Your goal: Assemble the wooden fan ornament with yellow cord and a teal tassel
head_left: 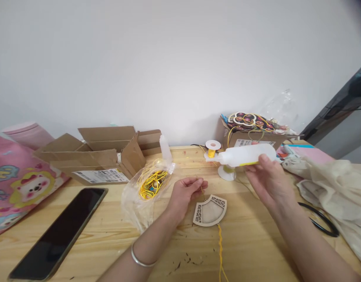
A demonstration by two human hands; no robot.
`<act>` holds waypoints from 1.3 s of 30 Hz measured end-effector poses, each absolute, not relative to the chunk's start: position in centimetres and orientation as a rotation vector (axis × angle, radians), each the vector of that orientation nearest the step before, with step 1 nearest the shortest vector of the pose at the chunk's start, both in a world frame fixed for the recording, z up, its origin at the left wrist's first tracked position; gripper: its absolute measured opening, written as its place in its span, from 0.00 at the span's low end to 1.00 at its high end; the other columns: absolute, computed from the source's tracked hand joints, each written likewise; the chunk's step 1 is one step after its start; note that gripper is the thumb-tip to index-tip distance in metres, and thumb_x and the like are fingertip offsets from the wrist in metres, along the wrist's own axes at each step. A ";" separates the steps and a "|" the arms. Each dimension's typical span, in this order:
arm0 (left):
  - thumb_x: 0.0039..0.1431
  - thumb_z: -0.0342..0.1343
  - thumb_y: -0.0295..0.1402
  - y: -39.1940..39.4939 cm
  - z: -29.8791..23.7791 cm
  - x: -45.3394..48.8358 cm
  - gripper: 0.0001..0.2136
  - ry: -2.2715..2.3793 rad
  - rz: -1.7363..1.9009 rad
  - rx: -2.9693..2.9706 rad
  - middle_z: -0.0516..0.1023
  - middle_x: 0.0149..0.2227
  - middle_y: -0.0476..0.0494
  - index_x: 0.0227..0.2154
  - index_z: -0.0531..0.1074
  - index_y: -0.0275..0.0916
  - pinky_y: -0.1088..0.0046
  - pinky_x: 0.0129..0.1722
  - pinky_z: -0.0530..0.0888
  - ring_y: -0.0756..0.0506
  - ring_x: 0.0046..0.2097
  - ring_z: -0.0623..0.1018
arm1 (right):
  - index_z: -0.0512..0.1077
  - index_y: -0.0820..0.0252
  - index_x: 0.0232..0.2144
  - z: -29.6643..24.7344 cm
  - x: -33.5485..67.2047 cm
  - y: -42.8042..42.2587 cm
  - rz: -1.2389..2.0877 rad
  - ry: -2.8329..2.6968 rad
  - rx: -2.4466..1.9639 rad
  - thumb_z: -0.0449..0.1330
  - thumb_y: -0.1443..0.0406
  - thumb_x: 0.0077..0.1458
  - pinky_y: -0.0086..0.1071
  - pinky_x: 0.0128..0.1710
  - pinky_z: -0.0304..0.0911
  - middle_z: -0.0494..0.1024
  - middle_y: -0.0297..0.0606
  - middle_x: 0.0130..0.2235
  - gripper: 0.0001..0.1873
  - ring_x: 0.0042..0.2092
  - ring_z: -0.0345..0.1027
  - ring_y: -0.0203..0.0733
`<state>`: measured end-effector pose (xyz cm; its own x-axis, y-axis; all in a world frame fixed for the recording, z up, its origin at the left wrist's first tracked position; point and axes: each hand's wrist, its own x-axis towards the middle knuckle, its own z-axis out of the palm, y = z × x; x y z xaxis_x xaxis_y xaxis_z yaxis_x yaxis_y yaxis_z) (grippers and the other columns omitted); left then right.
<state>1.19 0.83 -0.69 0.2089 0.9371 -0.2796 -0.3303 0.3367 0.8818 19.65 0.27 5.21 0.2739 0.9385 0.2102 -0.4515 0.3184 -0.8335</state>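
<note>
My right hand (267,180) grips a white squeeze bottle (246,155), held on its side with the nozzle pointing left. My left hand (187,192) rests on the wooden table (109,243) with fingers curled, pinching a thin yellow thread (202,190). Just right of it lies a fan-shaped wooden cut-out piece (210,210) with a twisted yellow cord (220,246) trailing toward me. A spool of yellow thread (212,148) stands behind, near the bottle's tip.
A clear plastic bag with yellow cord (149,186) lies left of my left hand. A dark phone (61,233) lies at the front left, open cardboard boxes (100,154) behind it, a pink cartoon bag (15,184) far left. Cloth (333,192) and black scissors (321,223) lie at the right.
</note>
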 end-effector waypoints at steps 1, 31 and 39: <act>0.42 0.60 0.35 0.8 -0.6 1.2 0.10 0.961 1.025 0.769 0.78 0.32 0.39 0.28 0.74 0.33 0.74 0.35 0.72 0.48 0.35 0.75 | 0.69 0.56 0.29 5.1 19.4 0.3 1.133 -0.735 -0.683 0.63 0.61 0.40 0.21 0.22 0.59 0.72 0.31 0.35 0.11 0.32 0.64 0.30; 0.43 0.59 0.33 -0.1 0.0 1.7 0.10 0.840 0.901 0.700 0.74 0.25 0.44 0.28 0.74 0.31 0.77 0.32 0.68 0.53 0.28 0.72 | 0.66 0.61 0.29 3.6 17.5 0.0 1.022 -1.112 -1.049 0.61 0.57 0.41 0.26 0.17 0.56 0.71 0.33 0.24 0.16 0.19 0.58 0.30; 0.47 0.56 0.27 0.0 -0.2 1.6 0.07 0.823 0.882 0.635 0.73 0.26 0.44 0.30 0.74 0.31 0.76 0.35 0.69 0.52 0.29 0.73 | 0.67 0.60 0.25 4.0 17.8 0.2 0.780 -1.188 -1.181 0.65 0.61 0.34 0.29 0.18 0.61 0.74 0.36 0.25 0.14 0.24 0.66 0.38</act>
